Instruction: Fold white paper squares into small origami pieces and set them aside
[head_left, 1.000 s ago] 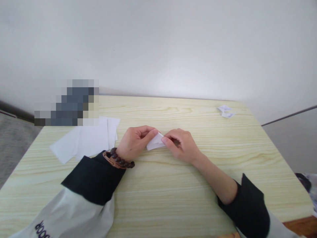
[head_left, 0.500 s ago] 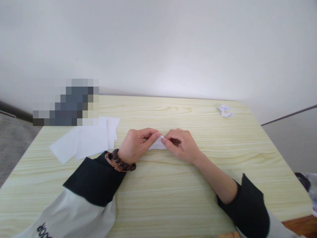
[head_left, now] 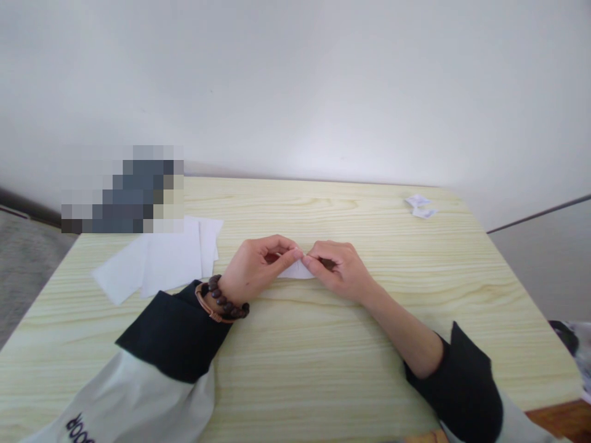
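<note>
A small piece of white paper (head_left: 295, 271) is pinched at its top edge between both hands, just above the middle of the table. My left hand (head_left: 263, 264), with a dark bead bracelet at the wrist, holds it between thumb and index finger. My right hand (head_left: 339, 267) grips it from the other side in the same kind of pinch. The fingertips nearly meet. A crease line shows on the paper below them, while much of the sheet is hidden behind the fingers.
Several loose white sheets (head_left: 173, 258) lie overlapping at the left on the wooden table (head_left: 314, 369). Two small folded papers (head_left: 421, 206) rest at the far right. A blurred-out dark object (head_left: 133, 197) is at the back left. A white wall (head_left: 323, 92) rises behind.
The fingertips have shifted slightly along the paper's top edge, with the left thumb a little further right. More of the paper and its crease shows below. Everything else stays put.
</note>
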Motion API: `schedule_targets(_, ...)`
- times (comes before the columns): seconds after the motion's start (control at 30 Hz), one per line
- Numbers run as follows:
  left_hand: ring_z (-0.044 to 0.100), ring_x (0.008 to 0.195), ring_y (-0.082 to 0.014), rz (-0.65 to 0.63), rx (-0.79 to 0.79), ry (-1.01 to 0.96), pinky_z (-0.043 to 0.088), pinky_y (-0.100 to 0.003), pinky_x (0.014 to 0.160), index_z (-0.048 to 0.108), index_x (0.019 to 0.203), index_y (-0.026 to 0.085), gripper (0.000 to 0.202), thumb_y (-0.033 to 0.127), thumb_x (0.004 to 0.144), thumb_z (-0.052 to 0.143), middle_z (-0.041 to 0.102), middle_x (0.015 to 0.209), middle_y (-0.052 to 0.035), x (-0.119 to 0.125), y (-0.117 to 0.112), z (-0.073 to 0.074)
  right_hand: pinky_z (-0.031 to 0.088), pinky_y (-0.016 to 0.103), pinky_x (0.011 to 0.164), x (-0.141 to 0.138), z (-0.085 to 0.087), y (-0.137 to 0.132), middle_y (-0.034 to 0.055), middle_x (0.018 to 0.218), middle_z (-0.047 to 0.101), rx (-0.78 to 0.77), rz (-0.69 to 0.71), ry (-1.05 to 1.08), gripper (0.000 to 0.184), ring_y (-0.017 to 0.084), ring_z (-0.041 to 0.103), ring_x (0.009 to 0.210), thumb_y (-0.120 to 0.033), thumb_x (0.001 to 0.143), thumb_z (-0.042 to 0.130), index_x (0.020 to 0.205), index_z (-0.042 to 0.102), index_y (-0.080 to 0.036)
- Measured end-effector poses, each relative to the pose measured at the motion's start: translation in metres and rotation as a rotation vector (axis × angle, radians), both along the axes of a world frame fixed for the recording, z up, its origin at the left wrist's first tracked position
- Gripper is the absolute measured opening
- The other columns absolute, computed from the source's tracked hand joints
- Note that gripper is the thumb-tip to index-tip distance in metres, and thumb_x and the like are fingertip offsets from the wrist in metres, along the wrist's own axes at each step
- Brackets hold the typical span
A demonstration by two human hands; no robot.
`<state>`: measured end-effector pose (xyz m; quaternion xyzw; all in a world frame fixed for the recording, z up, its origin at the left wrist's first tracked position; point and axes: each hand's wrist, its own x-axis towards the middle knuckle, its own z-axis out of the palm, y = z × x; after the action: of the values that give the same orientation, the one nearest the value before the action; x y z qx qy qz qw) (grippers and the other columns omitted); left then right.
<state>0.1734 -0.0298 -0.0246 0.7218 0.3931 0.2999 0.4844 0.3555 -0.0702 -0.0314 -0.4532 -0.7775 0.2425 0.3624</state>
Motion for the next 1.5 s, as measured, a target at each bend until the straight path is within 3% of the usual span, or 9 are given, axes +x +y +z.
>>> schedule_targets(0.17, 0.061, 0.064, -0.0123, 0.056, -0.083, -0.051, 0.047, -0.019, 0.057, 0.068, 0.077, 0.014, 0.025, 0.038, 0.079, 0.063, 0.071, 0.073, -0.0021, 0.001, -0.001, 0.003, 0.028, 0.022, 0.052, 0.002, 0.002, 0.001, -0.0052, 0.054, 0.039, -0.06, 0.025, 0.024, 0.033, 0.007, 0.036, 0.051, -0.025, 0.089, 0.047, 0.058, 0.04, -0.018)
schedule_targets(0.3, 0.058, 0.057, -0.0116, 0.071, -0.098, -0.049, 0.043, -0.019, 0.05, 0.067, 0.077, 0.013, 0.027, 0.04, 0.078, 0.062, 0.069, 0.068, -0.002, -0.001, -0.001, 0.006, 0.028, 0.022, 0.052, 0.005, 0.003, 0.001, -0.0051, 0.055, 0.041, -0.094, 0.059, 0.054, 0.026, 0.007, 0.037, 0.051, -0.019, 0.085, 0.047, 0.059, 0.044, -0.018)
schedule_targets(0.53, 0.055, 0.054, -0.0099, -0.006, -0.025, 0.002, 0.04, -0.018, 0.047, 0.067, 0.078, 0.014, 0.026, 0.039, 0.081, 0.06, 0.067, 0.068, -0.0016, -0.001, -0.001, 0.004, 0.031, 0.022, 0.055, 0.005, 0.002, 0.0, -0.0038, 0.059, 0.046, -0.107, 0.103, 0.06, 0.021, 0.008, 0.042, 0.055, -0.02, 0.083, 0.046, 0.063, 0.048, -0.018)
schedule_targets(0.67, 0.056, 0.056, -0.0098, -0.036, 0.005, 0.008, 0.043, -0.019, 0.052, 0.068, 0.077, 0.014, 0.024, 0.036, 0.081, 0.06, 0.068, 0.07, -0.0019, 0.001, -0.004, 0.004, 0.03, 0.022, 0.055, 0.0, 0.003, 0.0, -0.004, 0.059, 0.046, -0.109, 0.059, 0.013, 0.02, 0.008, 0.04, 0.054, -0.021, 0.084, 0.047, 0.064, 0.049, -0.018)
schedule_targets(1.07, 0.055, 0.056, -0.0112, 0.186, -0.127, -0.116, 0.042, -0.02, 0.049, 0.07, 0.074, 0.014, 0.026, 0.039, 0.075, 0.067, 0.069, 0.066, -0.0019, -0.003, -0.001, 0.005, 0.031, 0.022, 0.055, 0.01, 0.004, 0.002, -0.0039, 0.059, 0.046, -0.158, 0.103, 0.096, 0.014, 0.009, 0.042, 0.056, -0.013, 0.076, 0.043, 0.064, 0.048, -0.018)
schedule_targets(1.17, 0.056, 0.055, -0.0118, 0.207, -0.15, -0.131, 0.042, -0.02, 0.049, 0.07, 0.072, 0.014, 0.025, 0.039, 0.074, 0.067, 0.069, 0.065, -0.0019, -0.001, 0.0, 0.006, 0.031, 0.022, 0.055, 0.01, 0.004, 0.001, -0.0034, 0.06, 0.048, -0.184, 0.104, 0.139, 0.016, 0.009, 0.043, 0.057, -0.017, 0.08, 0.044, 0.065, 0.05, -0.018)
schedule_targets(1.3, 0.057, 0.056, -0.0125, 0.145, -0.116, -0.087, 0.044, -0.021, 0.049, 0.069, 0.07, 0.015, 0.024, 0.038, 0.074, 0.066, 0.068, 0.063, -0.0015, 0.001, -0.001, 0.009, 0.031, 0.022, 0.053, 0.005, 0.004, 0.0, -0.0031, 0.06, 0.049, -0.169, 0.046, 0.095, 0.024, 0.009, 0.042, 0.055, -0.028, 0.087, 0.047, 0.067, 0.052, -0.017)
schedule_targets(1.5, 0.058, 0.058, -0.0119, 0.01, -0.164, -0.098, 0.048, -0.021, 0.054, 0.067, 0.073, 0.014, 0.029, 0.042, 0.078, 0.061, 0.067, 0.065, -0.0014, -0.001, -0.001, 0.008, 0.032, 0.021, 0.05, 0.005, 0.0, 0.0, -0.0029, 0.061, 0.05, -0.203, -0.016, 0.169, 0.02, 0.008, 0.043, 0.054, -0.024, 0.088, 0.049, 0.07, 0.054, -0.017)
